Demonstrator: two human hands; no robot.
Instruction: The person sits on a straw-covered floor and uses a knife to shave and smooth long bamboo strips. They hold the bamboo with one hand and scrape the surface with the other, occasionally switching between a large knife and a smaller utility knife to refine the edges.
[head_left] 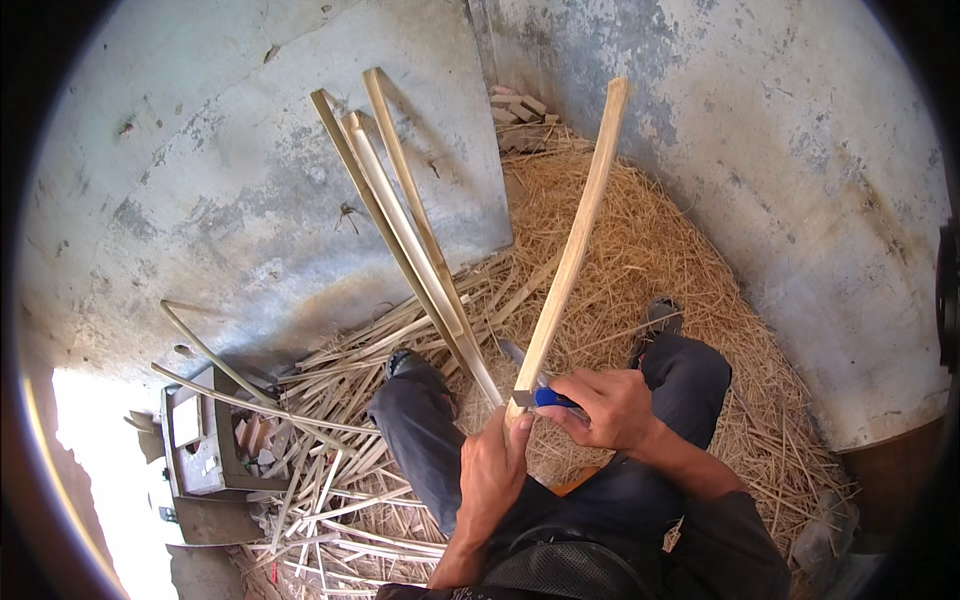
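A long pale bamboo strip (583, 232) slants up and away in front of me, its near end between my knees. My left hand (490, 470) is closed around that near end, thumb along the strip. In my closed right hand (607, 410) is a blue-handled knife (553, 398), its grey metal part lying across the strip just above my left thumb. Behind the strip a curved grey blade-like piece (511, 350) shows; what it belongs to is hidden.
Several longer bamboo pieces (400, 215) lean on the stained wall (230, 150) ahead. Thin split strips (330, 500) lie heaped at left, beside a box-like wooden stand (208, 440). Shavings (640, 215) cover the floor toward the corner, with broken bricks (515, 106) behind.
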